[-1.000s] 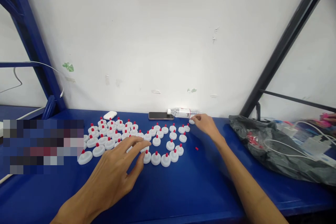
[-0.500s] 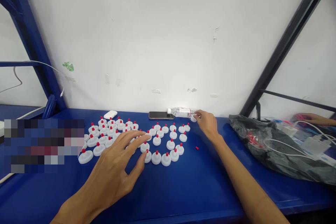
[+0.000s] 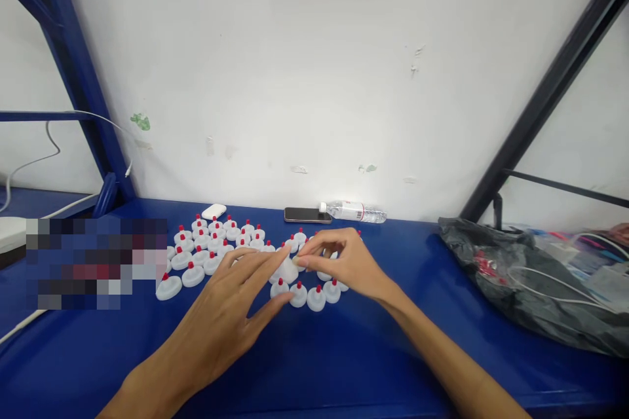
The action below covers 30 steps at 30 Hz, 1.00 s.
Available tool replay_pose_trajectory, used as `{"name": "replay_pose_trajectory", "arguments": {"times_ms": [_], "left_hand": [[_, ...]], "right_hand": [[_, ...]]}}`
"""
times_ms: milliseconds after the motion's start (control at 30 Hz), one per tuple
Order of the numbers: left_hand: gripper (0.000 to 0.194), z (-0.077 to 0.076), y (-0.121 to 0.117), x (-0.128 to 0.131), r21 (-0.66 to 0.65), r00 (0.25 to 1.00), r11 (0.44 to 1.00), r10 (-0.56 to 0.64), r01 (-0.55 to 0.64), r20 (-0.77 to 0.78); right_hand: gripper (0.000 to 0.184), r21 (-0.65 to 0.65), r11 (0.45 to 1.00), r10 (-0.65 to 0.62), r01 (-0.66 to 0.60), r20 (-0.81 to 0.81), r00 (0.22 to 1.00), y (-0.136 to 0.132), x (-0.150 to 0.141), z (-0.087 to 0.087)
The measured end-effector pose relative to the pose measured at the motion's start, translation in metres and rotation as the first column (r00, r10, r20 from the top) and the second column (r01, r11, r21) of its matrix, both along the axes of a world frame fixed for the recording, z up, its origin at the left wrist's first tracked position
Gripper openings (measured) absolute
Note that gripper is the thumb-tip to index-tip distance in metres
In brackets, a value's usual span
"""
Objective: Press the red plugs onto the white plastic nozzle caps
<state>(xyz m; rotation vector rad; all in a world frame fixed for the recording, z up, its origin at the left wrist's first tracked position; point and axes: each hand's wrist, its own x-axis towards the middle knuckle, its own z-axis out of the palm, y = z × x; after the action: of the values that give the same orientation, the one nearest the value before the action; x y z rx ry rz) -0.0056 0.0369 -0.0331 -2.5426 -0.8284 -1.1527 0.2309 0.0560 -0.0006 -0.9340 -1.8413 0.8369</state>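
Rows of round white spout caps with red tips stand upright on the blue table. My right hand pinches a white spout cap between thumb and fingers, with no red tip showing on it. Close beside that cap, my left hand spreads its fingers, thumb and forefinger apart around its left side. Whether the left fingers touch it I cannot tell. Both hands hide some of the standing caps behind them.
Along the wall lie a clear bottle, a black phone and a white case. A dark grey plastic bag with small red pieces lies at the right. Blue and dark frame posts rise on both sides.
My right hand has come from beside the bottle, leftward and nearer, to my left hand, bringing a white spout cap. The loose red piece on the table no longer shows.
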Motion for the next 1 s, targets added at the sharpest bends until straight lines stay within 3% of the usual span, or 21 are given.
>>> {"name": "replay_pose_trajectory", "arguments": {"times_ms": [67, 200, 333, 433, 500, 567, 633, 667, 800, 1000], "left_hand": [[0.034, 0.001, 0.0, 0.0, 0.025, 1.0, 1.0, -0.014, 0.014, -0.008], [0.037, 0.002, -0.001, 0.001, -0.001, 0.999, 1.0, -0.026, 0.026, -0.024], [0.033, 0.0, 0.001, 0.001, -0.015, 0.999, 1.0, -0.028, 0.027, -0.028], [0.029, -0.001, 0.002, 0.001, -0.035, 1.0, 0.999, -0.023, 0.023, -0.006], [0.03, -0.002, 0.002, 0.001, -0.069, 1.0, 0.997, -0.022, 0.022, -0.007], [0.031, -0.002, 0.0, 0.001, -0.093, 1.0, 0.995, -0.024, 0.023, -0.011], [0.03, -0.002, -0.001, 0.002, -0.103, 1.0, 0.995, -0.019, 0.018, -0.009], [0.03, -0.002, -0.002, 0.002, -0.105, 1.0, 0.994, -0.017, 0.016, -0.01], [0.029, -0.002, -0.003, 0.003, -0.127, 0.999, 0.992, -0.024, 0.019, -0.035], [0.029, -0.003, -0.003, 0.003, -0.136, 0.998, 0.99, -0.035, 0.029, -0.048]], "right_hand": [[0.018, -0.038, 0.997, 0.06, -0.062, -0.05, 0.997, 0.0, -0.004, -0.006], [0.018, -0.07, 0.993, 0.093, -0.097, -0.063, 0.994, -0.001, -0.004, -0.007], [0.025, -0.099, 0.986, 0.147, -0.136, 0.112, 0.983, -0.007, 0.007, 0.014], [0.032, -0.052, 0.998, -0.005, 0.02, 0.271, 0.963, -0.007, 0.032, 0.033], [0.031, 0.058, 0.978, -0.205, 0.201, 0.453, 0.868, -0.003, 0.055, 0.038], [0.024, 0.121, 0.9, -0.386, 0.418, 0.664, 0.64, 0.003, 0.079, 0.037], [0.015, 0.004, 0.835, -0.313, 0.55, 0.826, 0.468, 0.008, 0.098, 0.03], [0.013, -0.076, 0.814, -0.234, 0.576, 0.864, 0.446, 0.01, 0.104, 0.026], [0.013, -0.322, 0.776, -0.011, 0.543, 0.853, 0.521, 0.015, 0.115, 0.011], [0.01, -0.372, 0.791, 0.032, 0.485, 0.819, 0.574, 0.017, 0.108, 0.004]]}}
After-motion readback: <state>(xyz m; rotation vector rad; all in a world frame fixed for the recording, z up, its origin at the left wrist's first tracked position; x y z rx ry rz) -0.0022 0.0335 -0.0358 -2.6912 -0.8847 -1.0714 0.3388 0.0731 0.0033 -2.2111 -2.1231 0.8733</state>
